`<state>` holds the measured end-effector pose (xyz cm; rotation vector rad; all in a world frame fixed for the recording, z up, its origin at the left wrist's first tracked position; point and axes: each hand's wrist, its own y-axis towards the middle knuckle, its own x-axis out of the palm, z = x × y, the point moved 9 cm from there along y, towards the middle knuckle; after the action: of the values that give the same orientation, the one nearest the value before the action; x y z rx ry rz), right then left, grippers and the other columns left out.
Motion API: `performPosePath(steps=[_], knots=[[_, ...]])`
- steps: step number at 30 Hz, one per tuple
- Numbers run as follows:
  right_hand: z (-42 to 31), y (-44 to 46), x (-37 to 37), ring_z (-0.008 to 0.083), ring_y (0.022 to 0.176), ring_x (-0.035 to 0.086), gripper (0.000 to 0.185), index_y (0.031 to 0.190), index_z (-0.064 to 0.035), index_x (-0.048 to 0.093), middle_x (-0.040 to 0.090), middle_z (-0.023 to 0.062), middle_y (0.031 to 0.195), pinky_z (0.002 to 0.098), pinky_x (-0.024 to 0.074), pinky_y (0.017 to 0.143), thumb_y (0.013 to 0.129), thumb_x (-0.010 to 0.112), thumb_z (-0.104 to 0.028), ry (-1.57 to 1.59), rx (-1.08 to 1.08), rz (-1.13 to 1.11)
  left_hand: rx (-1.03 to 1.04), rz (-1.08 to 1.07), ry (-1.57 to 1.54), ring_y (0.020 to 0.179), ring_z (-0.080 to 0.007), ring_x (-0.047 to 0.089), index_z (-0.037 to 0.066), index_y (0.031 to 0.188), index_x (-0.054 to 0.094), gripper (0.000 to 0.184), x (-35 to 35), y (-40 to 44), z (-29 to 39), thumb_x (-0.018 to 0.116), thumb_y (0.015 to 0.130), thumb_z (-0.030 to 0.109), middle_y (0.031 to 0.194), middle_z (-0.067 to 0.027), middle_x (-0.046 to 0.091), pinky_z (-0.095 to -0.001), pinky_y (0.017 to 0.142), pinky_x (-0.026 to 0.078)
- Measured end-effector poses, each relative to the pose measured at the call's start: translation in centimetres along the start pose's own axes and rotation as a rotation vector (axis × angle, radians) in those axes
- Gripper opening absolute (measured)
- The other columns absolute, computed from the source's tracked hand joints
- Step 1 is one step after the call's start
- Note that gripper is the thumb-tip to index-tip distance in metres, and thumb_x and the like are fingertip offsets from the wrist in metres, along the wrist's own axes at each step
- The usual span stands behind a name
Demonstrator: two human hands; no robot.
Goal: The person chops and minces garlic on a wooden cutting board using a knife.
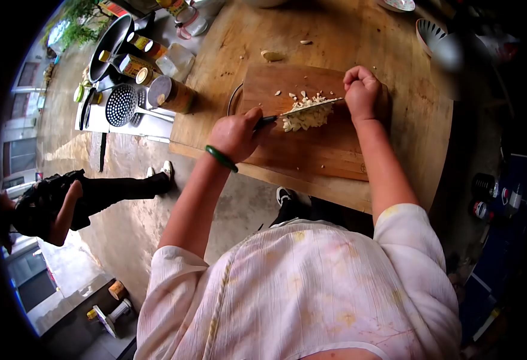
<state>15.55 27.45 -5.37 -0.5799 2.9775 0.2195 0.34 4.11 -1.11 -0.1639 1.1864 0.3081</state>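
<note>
My left hand point(233, 133), with a green bangle at the wrist, is closed round the black handle of a kitchen knife point(308, 108). The blade slants up to the right across a pile of pale chopped pieces, apparently garlic point(304, 120). At the blade's far end my right hand point(362, 93) is closed, its curled fingers at the tip; the exact grip is partly hidden. Beneath lies a brown wooden cutting board point(311, 157), with small bits scattered around the pile.
A larger pale piece point(272, 55) lies on the wooden table point(221, 66) beyond the board. To the left are a skimmer point(121, 105), a brown-filled jar point(171, 94), several bottles and a black pan point(111, 48). A bowl point(430, 36) sits far right. Another person point(65, 198) stands at left.
</note>
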Motion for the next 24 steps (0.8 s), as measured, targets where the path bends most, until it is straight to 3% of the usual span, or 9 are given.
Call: performPosePath(steps=[1, 7, 9, 11, 13, 16, 19, 21, 24], knots=[[-0.7, -0.2, 0.2, 0.0084, 0.059, 0.053, 0.026, 0.064, -0.0063, 0.06, 0.055, -0.0005, 0.059, 0.0234, 0.0415, 0.056, 0.071, 0.04, 0.009, 0.015, -0.117, 0.027, 0.003, 0.047, 0.003, 0.064, -0.0378, 0.062, 0.009, 0.08, 0.058, 0.035, -0.1, -0.2, -0.3, 0.063, 0.09, 0.041, 0.066, -0.0146, 0.062, -0.0472, 0.055, 0.048], [3.9, -0.3, -1.0, 0.0071, 0.058, 0.043, 0.027, 0.071, -0.0075, 0.057, 0.05, -0.0025, 0.064, 0.0226, 0.0328, 0.054, 0.072, 0.036, 0.01, 0.307, 0.193, 0.003, 0.1, -0.06, 0.114, 0.064, -0.0384, 0.062, 0.008, 0.087, 0.057, 0.032, -3.8, 1.6, 4.2, 0.063, 0.09, 0.04, 0.065, -0.0158, 0.062, -0.0481, 0.055, 0.048], [3.2, -0.1, -1.1, 0.0085, 0.059, 0.049, 0.029, 0.067, -0.0068, 0.059, 0.054, -0.0003, 0.062, 0.0238, 0.0385, 0.054, 0.07, 0.037, 0.011, 0.16, 0.205, -0.027, 0.074, -0.062, 0.158, 0.064, -0.0382, 0.062, 0.008, 0.088, 0.056, 0.031, -1.8, 0.4, 3.3, 0.062, 0.091, 0.039, 0.066, -0.0161, 0.062, -0.0482, 0.056, 0.048], [-0.1, -0.6, -0.5, 0.0083, 0.058, 0.049, 0.026, 0.065, -0.007, 0.057, 0.053, -0.0014, 0.06, 0.0243, 0.0394, 0.055, 0.069, 0.039, 0.01, 0.002, -0.116, 0.001, 0.004, -0.007, 0.065, 0.064, -0.0385, 0.063, 0.008, 0.085, 0.056, 0.032, 1.0, -0.9, -0.1, 0.061, 0.092, 0.039, 0.067, -0.0167, 0.063, -0.0483, 0.057, 0.049], [0.5, -0.9, -0.9, 0.0088, 0.058, 0.048, 0.025, 0.064, -0.0073, 0.056, 0.052, -0.001, 0.06, 0.0252, 0.0379, 0.054, 0.07, 0.039, 0.01, -0.049, -0.043, 0.043, 0.013, -0.002, 0.028, 0.064, -0.0384, 0.063, 0.009, 0.084, 0.056, 0.032, 0.4, -0.5, 0.2, 0.061, 0.092, 0.039, 0.067, -0.0167, 0.063, -0.0486, 0.057, 0.049], [3.4, -0.8, -1.5, 0.0087, 0.058, 0.046, 0.026, 0.065, -0.0074, 0.057, 0.052, -0.0005, 0.061, 0.0242, 0.0352, 0.053, 0.07, 0.039, 0.01, 0.24, 0.185, -0.001, 0.155, -0.041, 0.033, 0.062, -0.038, 0.062, 0.009, 0.083, 0.058, 0.033, -2.1, 1.3, 2.7, 0.062, 0.091, 0.04, 0.066, -0.0162, 0.063, -0.0487, 0.054, 0.049], [3.0, -0.9, -1.5, 0.0083, 0.058, 0.047, 0.026, 0.066, -0.0072, 0.057, 0.052, -0.0009, 0.061, 0.0235, 0.0362, 0.053, 0.07, 0.038, 0.01, 0.177, 0.213, -0.02, -0.014, -0.071, 0.075, 0.066, -0.0382, 0.063, 0.012, 0.087, 0.062, 0.031, -1.6, 0.2, 2.8, 0.063, 0.09, 0.043, 0.069, -0.0152, 0.064, -0.0481, 0.057, 0.048], [-1.4, -1.8, -1.3, 0.0084, 0.058, 0.048, 0.025, 0.066, -0.0076, 0.057, 0.053, -0.0008, 0.061, 0.0236, 0.0382, 0.054, 0.071, 0.038, 0.009, -0.048, -0.042, -0.004, -0.011, -0.018, 0.044, 0.065, -0.0387, 0.063, 0.012, 0.088, 0.062, 0.032, 0.8, -1.0, 0.5, 0.063, 0.09, 0.044, 0.068, -0.0156, 0.063, -0.0485, 0.056, 0.048], [0.7, -2.2, -1.7, 0.0086, 0.059, 0.048, 0.025, 0.066, -0.0073, 0.057, 0.053, -0.0004, 0.061, 0.0232, 0.0378, 0.055, 0.07, 0.038, 0.009, -0.077, -0.003, 0.007, 0.043, -0.055, 0.055, 0.065, -0.0383, 0.063, 0.011, 0.088, 0.062, 0.03, 0.9, -0.6, 0.6, 0.064, 0.09, 0.042, 0.068, -0.0154, 0.063, -0.0487, 0.056, 0.048]])
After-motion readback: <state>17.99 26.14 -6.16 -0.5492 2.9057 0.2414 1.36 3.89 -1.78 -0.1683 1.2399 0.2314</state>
